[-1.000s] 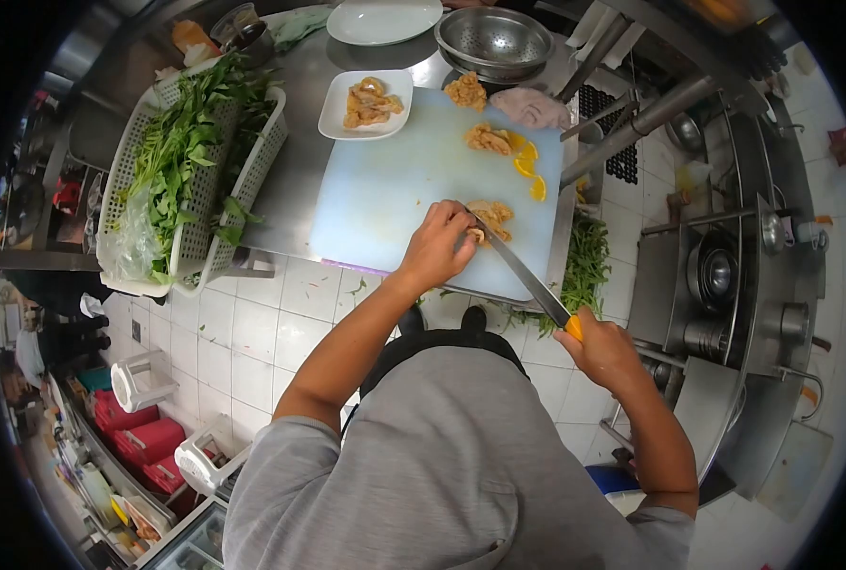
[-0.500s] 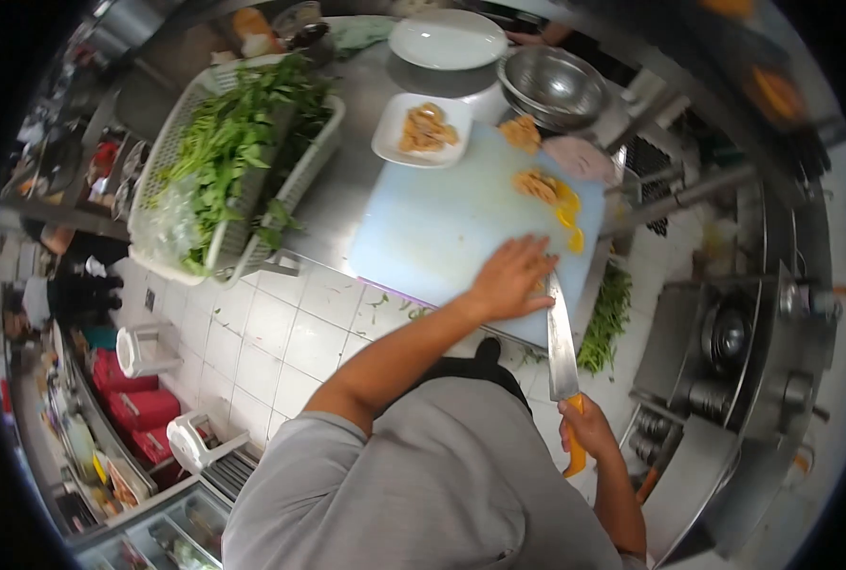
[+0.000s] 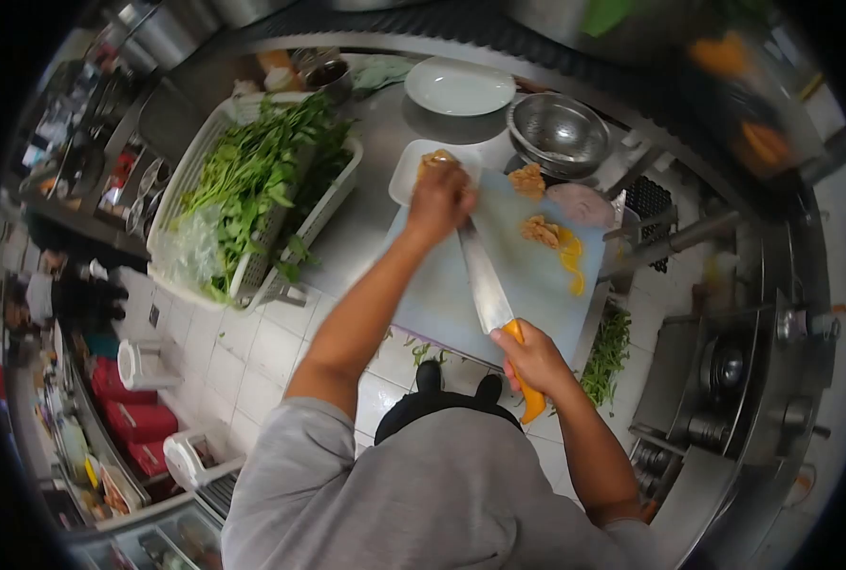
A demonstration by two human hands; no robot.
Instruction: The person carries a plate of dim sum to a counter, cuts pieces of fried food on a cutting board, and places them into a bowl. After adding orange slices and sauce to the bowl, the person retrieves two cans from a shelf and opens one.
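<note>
My right hand (image 3: 534, 359) is wrapped round the orange handle of a long knife (image 3: 485, 277), whose blade points up and left across the pale cutting board (image 3: 432, 275). Over the front right part of a square white dish (image 3: 405, 176) is my left hand (image 3: 440, 201), its fingers curled down at the orange-brown food pieces (image 3: 434, 158). Whether it grips any of them is hidden. More brown pieces (image 3: 540, 230) and curved yellow slices (image 3: 571, 258) lie on the board's right side.
Leafy greens (image 3: 262, 161) fill a white basket (image 3: 171, 190) at the left. Behind the board are an oval white plate (image 3: 460, 87) and a metal bowl (image 3: 560, 131). A pinkish round item (image 3: 581, 204) sits at the board's right edge. A metal shelf edge crosses above.
My left hand has moved from the board's lower right up and left to the square dish. The knife has shifted left with my right hand and tilts further left. The camera view has shifted.
</note>
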